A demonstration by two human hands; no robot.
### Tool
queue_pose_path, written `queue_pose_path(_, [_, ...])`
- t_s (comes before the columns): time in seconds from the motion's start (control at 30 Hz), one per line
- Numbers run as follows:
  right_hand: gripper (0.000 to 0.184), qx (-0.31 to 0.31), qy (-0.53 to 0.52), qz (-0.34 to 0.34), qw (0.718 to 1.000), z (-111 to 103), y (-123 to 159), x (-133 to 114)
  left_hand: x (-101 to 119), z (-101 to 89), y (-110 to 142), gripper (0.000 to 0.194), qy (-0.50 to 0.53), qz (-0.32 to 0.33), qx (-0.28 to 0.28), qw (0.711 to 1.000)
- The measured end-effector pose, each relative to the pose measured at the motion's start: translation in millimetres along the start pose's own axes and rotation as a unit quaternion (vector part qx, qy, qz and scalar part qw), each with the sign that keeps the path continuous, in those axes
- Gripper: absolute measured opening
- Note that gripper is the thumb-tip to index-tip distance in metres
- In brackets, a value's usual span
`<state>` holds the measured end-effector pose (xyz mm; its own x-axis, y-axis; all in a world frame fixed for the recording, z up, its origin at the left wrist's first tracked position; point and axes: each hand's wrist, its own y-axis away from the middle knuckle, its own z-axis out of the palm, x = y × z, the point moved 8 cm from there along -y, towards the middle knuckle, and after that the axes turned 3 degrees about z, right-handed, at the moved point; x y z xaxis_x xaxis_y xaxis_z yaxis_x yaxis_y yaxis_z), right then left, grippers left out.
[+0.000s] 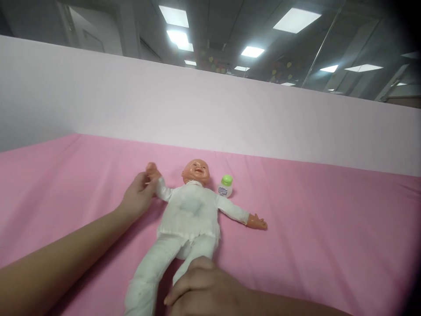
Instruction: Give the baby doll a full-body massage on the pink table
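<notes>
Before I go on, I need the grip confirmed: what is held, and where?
The left hand holds the doll by one wrist. The right hand lies over a leg; whether it grips cannot be told.

I have one view on record, from the head camera, worn on the person's head. It faces forward and down over the pink sheet (312, 210), with the doll (189, 213) low in frame, within arm's reach. The white partition (197, 105) crosses the view, its top edge falling toward the right; I note a sideways tilt. The upper strip reaches far back to ceiling lights (296, 20). Dark shading covers both right-hand corners.
</notes>
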<state>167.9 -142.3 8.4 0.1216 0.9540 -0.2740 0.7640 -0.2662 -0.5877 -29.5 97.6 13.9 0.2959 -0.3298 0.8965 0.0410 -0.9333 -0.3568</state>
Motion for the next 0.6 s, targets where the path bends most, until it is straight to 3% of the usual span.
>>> queue_pose_path(0.1, [0.019, 0.069, 0.04, 0.009, 0.997, -32.6, -5.5, -16.4, 32.6, 19.7, 20.8, 0.049, -0.096, 0.11, -0.065, 0.987])
queue_pose_path(0.2, [0.022, 0.147, 0.121, 0.124, 0.974, -62.3, -5.5, -13.8, 57.4, 44.3, 41.9, 0.047, -0.182, 0.224, -0.167, 0.943])
queue_pose_path(0.27, [0.033, 0.169, 0.165, 0.169, 0.957, -73.2, -4.0, -7.2, 63.1, 52.0, 49.3, 0.048, -0.22, 0.265, -0.201, 0.917])
queue_pose_path(0.37, [0.044, 0.155, 0.17, 0.222, 0.947, -78.0, -1.6, 17.4, 61.7, 53.6, 49.7, 0.05, -0.229, 0.27, -0.218, 0.909])
queue_pose_path(0.5, [0.041, 0.166, 0.1, 0.339, 0.921, -83.0, 11.0, 58.7, 57.4, 53.9, 48.3, 0.051, -0.218, 0.259, -0.231, 0.912])
queue_pose_path(0.6, [0.044, 0.164, 0.094, 0.342, 0.921, -82.3, 12.8, 63.0, 54.4, 52.7, 46.4, 0.054, -0.21, 0.236, -0.217, 0.924])
